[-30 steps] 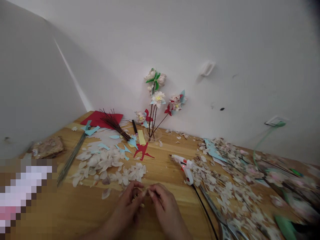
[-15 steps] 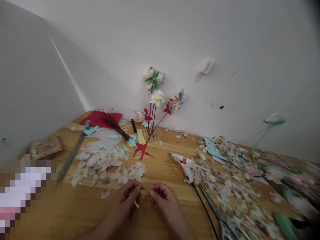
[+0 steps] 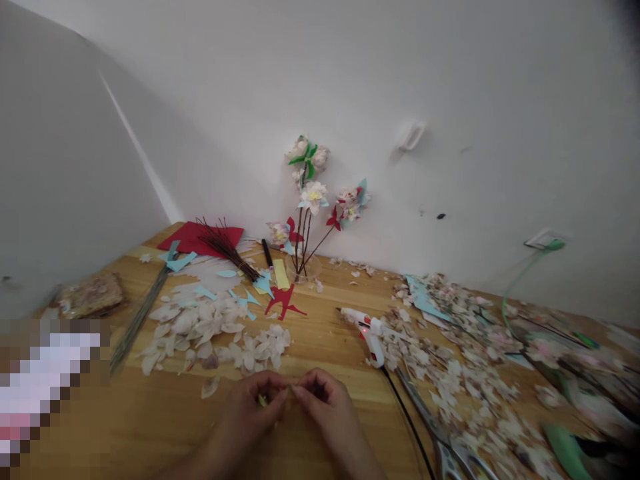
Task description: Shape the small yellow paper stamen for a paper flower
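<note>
My left hand (image 3: pixel 253 410) and my right hand (image 3: pixel 325 407) meet fingertip to fingertip low over the wooden table (image 3: pixel 150 420). Between them they pinch a small pale paper piece (image 3: pixel 290 389); a bit of yellow (image 3: pixel 262 400) shows under my left fingers. Most of the piece is hidden by the fingers. Just beyond the hands lies a spread of cut white petals (image 3: pixel 215 330).
A white glue gun (image 3: pixel 367 328) with a black cord lies right of the hands, scissors (image 3: pixel 445 447) nearer the front edge. Paper flowers on stems (image 3: pixel 310 200) stand at the wall. Red paper (image 3: pixel 197 237), dark sticks (image 3: pixel 225 247), blue scraps and a petal litter (image 3: pixel 450 373) cover the rest.
Both hands stay together at the same spot; the fingers shift slightly around the small piece. The view has tilted a little.
</note>
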`<act>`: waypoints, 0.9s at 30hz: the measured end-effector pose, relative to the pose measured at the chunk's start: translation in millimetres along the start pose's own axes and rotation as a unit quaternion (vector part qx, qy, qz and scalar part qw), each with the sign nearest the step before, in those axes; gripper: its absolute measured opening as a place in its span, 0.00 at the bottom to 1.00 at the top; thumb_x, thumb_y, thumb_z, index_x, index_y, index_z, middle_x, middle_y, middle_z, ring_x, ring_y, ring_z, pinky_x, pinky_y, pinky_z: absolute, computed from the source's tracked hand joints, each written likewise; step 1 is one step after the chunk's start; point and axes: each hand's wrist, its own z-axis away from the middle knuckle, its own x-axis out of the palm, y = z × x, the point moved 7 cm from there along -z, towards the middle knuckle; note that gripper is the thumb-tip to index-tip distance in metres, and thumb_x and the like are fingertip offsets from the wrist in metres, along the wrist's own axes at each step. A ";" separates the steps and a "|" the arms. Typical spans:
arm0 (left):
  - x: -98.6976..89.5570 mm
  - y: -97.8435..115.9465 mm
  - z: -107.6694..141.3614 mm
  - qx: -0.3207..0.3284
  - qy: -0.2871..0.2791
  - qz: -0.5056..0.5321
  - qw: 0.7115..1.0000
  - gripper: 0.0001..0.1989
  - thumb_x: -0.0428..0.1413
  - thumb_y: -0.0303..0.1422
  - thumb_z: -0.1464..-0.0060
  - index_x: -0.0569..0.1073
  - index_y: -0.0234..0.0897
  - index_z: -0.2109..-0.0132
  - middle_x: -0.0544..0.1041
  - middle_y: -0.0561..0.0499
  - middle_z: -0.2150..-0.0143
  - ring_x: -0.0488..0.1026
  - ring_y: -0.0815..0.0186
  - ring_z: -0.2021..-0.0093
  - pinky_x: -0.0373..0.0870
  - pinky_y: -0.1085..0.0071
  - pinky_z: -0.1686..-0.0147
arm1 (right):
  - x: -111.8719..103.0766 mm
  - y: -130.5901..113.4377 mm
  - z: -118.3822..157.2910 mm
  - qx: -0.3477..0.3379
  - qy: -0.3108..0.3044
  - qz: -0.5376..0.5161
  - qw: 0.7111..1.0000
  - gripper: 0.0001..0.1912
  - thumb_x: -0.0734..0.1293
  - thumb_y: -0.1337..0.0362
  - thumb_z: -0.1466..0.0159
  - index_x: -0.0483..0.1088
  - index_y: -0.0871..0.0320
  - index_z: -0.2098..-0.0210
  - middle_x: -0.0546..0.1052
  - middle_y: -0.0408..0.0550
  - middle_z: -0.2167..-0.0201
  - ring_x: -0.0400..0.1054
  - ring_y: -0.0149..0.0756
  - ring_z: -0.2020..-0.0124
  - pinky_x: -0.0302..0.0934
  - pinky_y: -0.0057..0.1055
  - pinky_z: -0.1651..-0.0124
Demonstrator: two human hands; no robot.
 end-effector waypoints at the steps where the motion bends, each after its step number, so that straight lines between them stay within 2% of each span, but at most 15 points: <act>1: 0.2 -0.5 0.3 -0.011 -0.001 0.003 1.000 0.09 0.54 0.37 0.59 0.74 0.36 0.73 0.69 0.55 0.83 0.64 0.68 0.80 0.59 0.74 0.78 | 0.0 0.9 -0.3 0.001 0.001 -0.001 1.000 0.09 0.68 0.59 0.53 0.66 0.57 0.80 0.65 0.38 0.82 0.57 0.29 0.78 0.52 0.26 0.74; 6: 0.0 -3.1 0.6 -0.026 0.016 0.015 0.999 0.10 0.54 0.37 0.60 0.74 0.35 0.72 0.69 0.55 0.83 0.64 0.69 0.82 0.59 0.74 0.79 | 2.9 5.0 -1.1 0.007 -0.001 -0.016 1.000 0.10 0.69 0.58 0.54 0.66 0.58 0.81 0.66 0.38 0.83 0.57 0.28 0.79 0.52 0.25 0.74; 12: -5.6 -7.1 -3.4 -0.028 0.045 0.043 0.998 0.09 0.55 0.36 0.62 0.72 0.36 0.72 0.68 0.57 0.84 0.63 0.70 0.83 0.59 0.74 0.79 | 1.0 9.5 0.2 0.018 -0.003 -0.054 0.998 0.17 0.70 0.51 0.55 0.64 0.57 0.81 0.63 0.37 0.86 0.55 0.27 0.83 0.51 0.24 0.78; 15: -2.8 -8.5 -4.0 -0.046 0.020 0.073 0.996 0.11 0.55 0.38 0.61 0.73 0.35 0.70 0.68 0.56 0.84 0.62 0.70 0.83 0.58 0.74 0.80 | -1.8 9.8 -0.1 0.018 -0.002 -0.071 0.997 0.19 0.70 0.49 0.56 0.64 0.57 0.81 0.63 0.37 0.86 0.55 0.27 0.84 0.51 0.24 0.79; 19: 6.6 -2.1 -2.3 -0.025 -0.043 0.119 0.992 0.13 0.54 0.42 0.57 0.72 0.35 0.74 0.69 0.54 0.82 0.64 0.69 0.80 0.58 0.75 0.78 | -1.0 9.8 -0.5 0.018 -0.011 -0.085 0.996 0.19 0.71 0.49 0.56 0.66 0.58 0.81 0.64 0.37 0.86 0.56 0.27 0.83 0.52 0.24 0.78; 27: 9.0 -5.0 -0.8 -0.033 -0.052 0.143 0.988 0.17 0.55 0.47 0.58 0.70 0.35 0.74 0.67 0.56 0.82 0.61 0.71 0.80 0.55 0.77 0.80 | 1.4 11.4 0.2 0.009 -0.027 -0.082 0.996 0.17 0.71 0.51 0.53 0.71 0.59 0.78 0.67 0.39 0.83 0.59 0.27 0.82 0.53 0.24 0.77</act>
